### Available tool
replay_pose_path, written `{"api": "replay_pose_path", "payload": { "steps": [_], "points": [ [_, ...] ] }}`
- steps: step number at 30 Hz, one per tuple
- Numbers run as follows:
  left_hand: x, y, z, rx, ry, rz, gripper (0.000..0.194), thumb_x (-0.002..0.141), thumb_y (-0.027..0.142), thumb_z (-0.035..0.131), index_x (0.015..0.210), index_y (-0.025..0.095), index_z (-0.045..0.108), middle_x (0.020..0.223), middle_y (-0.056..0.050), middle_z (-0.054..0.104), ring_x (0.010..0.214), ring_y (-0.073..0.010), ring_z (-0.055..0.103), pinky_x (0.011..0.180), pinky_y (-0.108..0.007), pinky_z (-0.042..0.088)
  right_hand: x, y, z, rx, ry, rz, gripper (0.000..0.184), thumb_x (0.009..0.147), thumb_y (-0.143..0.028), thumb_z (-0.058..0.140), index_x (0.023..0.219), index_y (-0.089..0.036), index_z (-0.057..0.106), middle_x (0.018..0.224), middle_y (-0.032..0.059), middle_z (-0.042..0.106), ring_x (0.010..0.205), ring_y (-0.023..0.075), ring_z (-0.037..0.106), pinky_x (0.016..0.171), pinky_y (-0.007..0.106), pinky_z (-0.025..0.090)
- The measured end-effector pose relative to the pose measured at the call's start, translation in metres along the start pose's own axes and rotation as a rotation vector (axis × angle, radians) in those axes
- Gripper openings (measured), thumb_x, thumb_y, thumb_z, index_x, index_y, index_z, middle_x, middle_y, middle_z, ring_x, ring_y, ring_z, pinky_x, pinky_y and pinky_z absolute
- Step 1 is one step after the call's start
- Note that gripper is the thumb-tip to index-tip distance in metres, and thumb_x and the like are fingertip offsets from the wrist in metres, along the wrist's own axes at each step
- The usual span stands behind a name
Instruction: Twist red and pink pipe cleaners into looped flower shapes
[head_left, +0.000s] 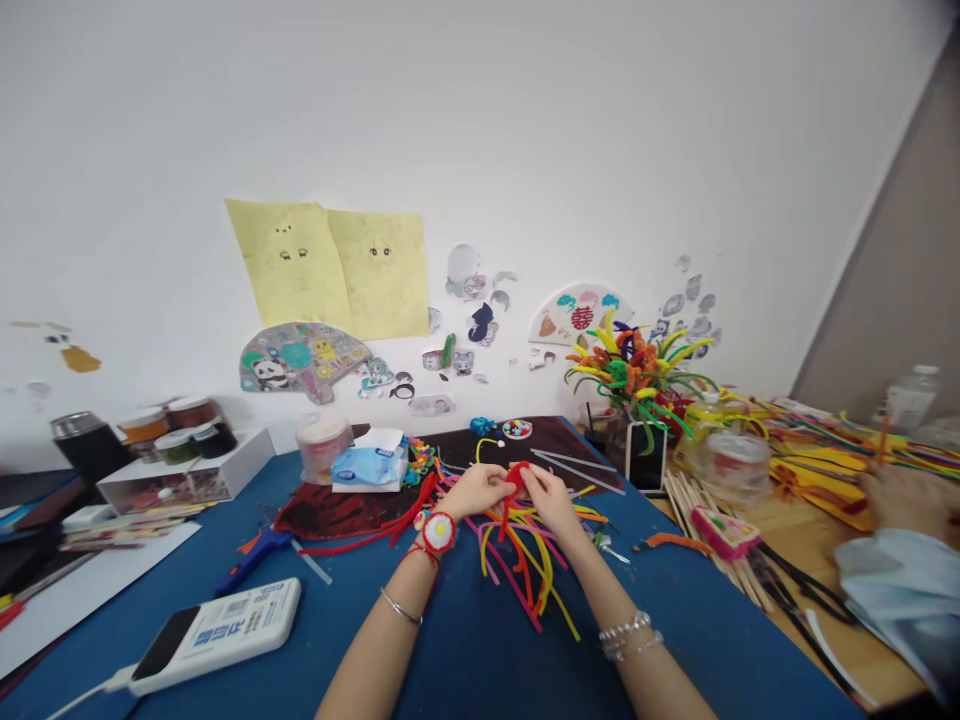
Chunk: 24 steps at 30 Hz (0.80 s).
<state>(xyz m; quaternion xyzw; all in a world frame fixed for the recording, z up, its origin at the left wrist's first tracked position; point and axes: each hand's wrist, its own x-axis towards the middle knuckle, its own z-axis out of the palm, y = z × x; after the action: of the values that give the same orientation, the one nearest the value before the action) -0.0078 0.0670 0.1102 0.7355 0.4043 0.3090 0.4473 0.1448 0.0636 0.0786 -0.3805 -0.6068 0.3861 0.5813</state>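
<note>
Both hands meet over the middle of the blue table [360, 640]. My left hand [486, 488] pinches the left side of a red pipe cleaner piece [516, 480], which looks coiled or bent into a compact shape, one end hanging down. My right hand [549, 497] has its fingers closed on the right side of the same piece. Beneath the hands lies a loose heap of pink, orange and yellow pipe cleaners [541, 575]. More red pipe cleaners [409, 520] stretch out to the left of my left wrist. The fingertips partly cover the red piece.
Left stand a tissue pack [367, 468], a blue glue gun [255, 555] and a white power bank [221, 635] with a cable. At the back right is a vase of pipe cleaner flowers [637, 370]. Another person's hand [904, 495] is at the far right, near wooden sticks [701, 520].
</note>
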Motion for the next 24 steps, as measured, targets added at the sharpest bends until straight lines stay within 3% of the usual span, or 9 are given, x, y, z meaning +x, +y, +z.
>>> {"api": "replay_pose_path", "payload": {
  "steps": [3,8,18,24],
  "points": [
    [0.003,-0.004,0.002,-0.023,0.07,0.0,0.029,0.069,0.041,0.055,0.076,0.014,0.06,0.059,-0.001,0.061,0.052,-0.0122,0.056,0.05,-0.021,0.043,-0.003,-0.004,-0.001,-0.097,0.071,-0.119,0.027,0.07,-0.036,0.057,0.09,-0.02,0.065,0.092,0.0065,0.066,0.081,0.021,0.061,0.073,0.034,0.049],
    [0.008,-0.011,0.01,-0.067,0.073,-0.009,0.027,0.067,0.039,0.057,0.073,0.013,0.06,0.058,-0.001,0.061,0.055,-0.0132,0.058,0.053,-0.023,0.045,-0.008,-0.007,-0.002,-0.345,0.099,-0.267,0.018,0.073,-0.025,0.052,0.082,-0.024,0.067,0.086,0.004,0.067,0.079,0.0212,0.061,0.074,0.035,0.048],
    [0.004,-0.012,0.008,-0.227,-0.005,-0.135,0.032,0.06,0.036,0.067,0.08,0.011,0.064,0.064,-0.003,0.064,0.062,-0.0153,0.062,0.064,-0.029,0.05,-0.012,0.001,-0.002,-0.644,-0.006,-0.517,0.028,0.083,-0.02,0.041,0.099,-0.024,0.063,0.097,0.0049,0.064,0.091,0.0199,0.058,0.082,0.034,0.044],
    [0.002,-0.006,0.008,-0.285,-0.078,-0.159,0.041,0.059,0.041,0.067,0.086,0.01,0.062,0.07,-0.004,0.065,0.069,-0.0171,0.063,0.072,-0.033,0.049,-0.01,0.003,-0.007,-0.727,0.03,-0.616,0.03,0.085,-0.016,0.037,0.106,-0.019,0.059,0.102,0.0058,0.063,0.094,0.0187,0.057,0.085,0.035,0.045]
  ]
}}
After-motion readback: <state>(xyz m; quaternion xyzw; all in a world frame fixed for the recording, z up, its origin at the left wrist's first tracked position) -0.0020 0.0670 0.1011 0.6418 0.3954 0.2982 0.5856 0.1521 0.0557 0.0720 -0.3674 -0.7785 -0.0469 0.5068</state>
